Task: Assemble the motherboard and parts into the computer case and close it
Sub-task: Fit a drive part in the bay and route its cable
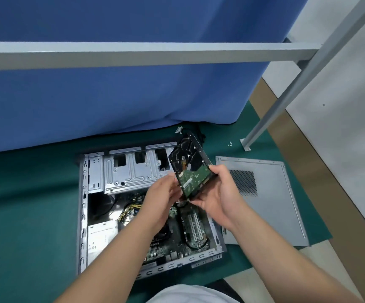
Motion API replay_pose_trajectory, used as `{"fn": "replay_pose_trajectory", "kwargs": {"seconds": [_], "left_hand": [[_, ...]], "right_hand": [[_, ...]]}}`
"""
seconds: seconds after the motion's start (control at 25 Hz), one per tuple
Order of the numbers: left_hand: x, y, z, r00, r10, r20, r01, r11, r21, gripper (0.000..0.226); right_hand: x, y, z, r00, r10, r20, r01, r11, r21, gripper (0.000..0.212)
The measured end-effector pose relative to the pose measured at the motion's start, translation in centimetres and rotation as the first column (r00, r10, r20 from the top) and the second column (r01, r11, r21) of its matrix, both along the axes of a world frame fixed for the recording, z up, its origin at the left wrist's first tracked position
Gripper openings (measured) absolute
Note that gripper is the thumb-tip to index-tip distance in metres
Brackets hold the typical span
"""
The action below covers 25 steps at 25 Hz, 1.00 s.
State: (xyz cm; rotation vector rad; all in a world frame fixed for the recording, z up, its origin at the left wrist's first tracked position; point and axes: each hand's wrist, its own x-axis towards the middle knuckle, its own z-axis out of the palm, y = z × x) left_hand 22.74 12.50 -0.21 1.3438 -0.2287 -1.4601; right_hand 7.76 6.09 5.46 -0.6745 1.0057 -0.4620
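Both hands, left hand (163, 194) and right hand (218, 189), grasp hard drive (190, 169) above open computer case (83, 193); motherboard (190, 230) inside.

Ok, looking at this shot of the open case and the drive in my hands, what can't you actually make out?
Head view only:
- Label text on the hard drive: too small and blurred.
- Middle of the motherboard: hidden by the left hand, right hand and forearms.
- Small bits on the green mat by the frame foot: too tiny to identify.
- Side panel near corner: behind the case.

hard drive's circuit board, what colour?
Green, on the black hard drive the right hand holds; head view.
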Motion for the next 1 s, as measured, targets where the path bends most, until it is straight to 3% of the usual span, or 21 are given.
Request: {"fn": "replay_pose_trajectory", "kwargs": {"seconds": [0.08,0.2,0.28,0.36,0.4,0.44,0.52,0.56,0.6,1.0], "left_hand": [[0.6,1.4,0.2,0.976,0.072,-0.207,-0.075,0.997,-0.005,0.029],[1.8,3.4,0.2,0.961,0.146,-0.236,-0.147,0.989,0.014,0.028],[2.4,4.6,0.0,0.96,0.171,-0.223,-0.166,0.985,0.042,0.026],[2.7,5.6,-0.3,0.965,0.181,-0.187,-0.171,0.983,0.068,0.024],[2.7,6.1,-0.4,0.97,0.175,-0.168,-0.164,0.983,0.078,0.022],[2.6,6.5,-0.5,0.973,0.168,-0.157,-0.155,0.984,0.087,0.02],[1.9,7.2,-0.9,0.981,0.143,-0.129,-0.129,0.986,0.108,0.016],[1.5,7.4,-1.2,0.986,0.122,-0.11,-0.109,0.987,0.12,0.015],[1.1,7.5,-1.6,0.99,0.102,-0.096,-0.089,0.987,0.133,0.015],[-0.3,4.5,-4.5,0.983,0.114,-0.142,-0.08,0.972,0.221,0.016]], "right_hand": [[0.1,1.8,-0.6,0.994,0.001,0.105,-0.012,0.995,0.102,0.066],[0.2,3.9,-1.1,0.993,0.003,0.116,-0.019,0.99,0.137,0.059],[0.1,4.6,-1.2,1.0,0.014,0.005,-0.014,0.999,0.036,0.043],[-0.5,5.3,-1.1,0.969,0.079,-0.235,-0.131,0.968,-0.213,0.034],[-1.2,5.8,-1.0,0.893,0.113,-0.435,-0.306,0.863,-0.403,0.038],[-1.9,6.1,-1.1,0.747,0.076,-0.66,-0.547,0.634,-0.547,0.043],[-3.0,6.8,-1.9,0.473,-0.108,-0.875,-0.875,0.062,-0.48,0.049],[-3.3,7.2,-2.4,0.409,-0.142,-0.901,-0.912,-0.11,-0.396,0.054],[-3.5,7.5,-2.8,0.377,-0.121,-0.918,-0.918,-0.181,-0.353,0.058],[-3.1,5.3,-5.3,0.269,-0.083,-0.96,-0.956,-0.147,-0.255,0.053]]}}
